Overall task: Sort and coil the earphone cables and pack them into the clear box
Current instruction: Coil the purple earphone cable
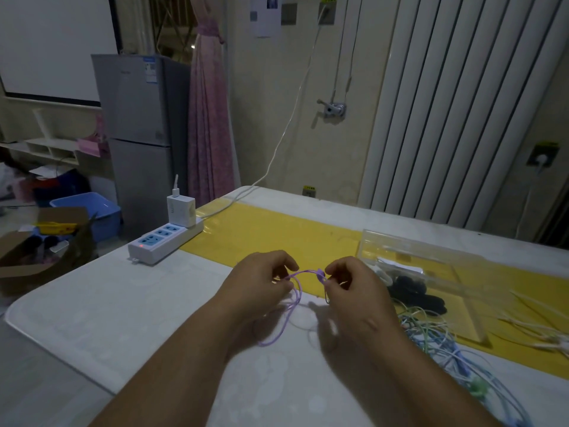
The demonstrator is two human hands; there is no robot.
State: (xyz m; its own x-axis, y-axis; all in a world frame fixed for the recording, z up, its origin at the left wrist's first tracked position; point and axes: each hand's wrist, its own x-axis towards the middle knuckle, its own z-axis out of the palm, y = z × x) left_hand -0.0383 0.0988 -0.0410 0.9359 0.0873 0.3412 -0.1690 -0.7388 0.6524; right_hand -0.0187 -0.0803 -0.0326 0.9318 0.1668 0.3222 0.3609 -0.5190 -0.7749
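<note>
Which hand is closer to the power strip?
Left. The left hand, pinching the purple cable, is just right of the power strip; the right hand pinches it farther right, beside the clear box.

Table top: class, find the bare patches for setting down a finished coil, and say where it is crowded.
Free: the white table top between the power strip and the left hand; also the yellow strip between the power strip and the clear box. Crowded: right of the right hand, where the cable tangle and white cables lie by the box.

purple cable [292,306], yellow table runner [277,232], clear box [431,266]
</note>
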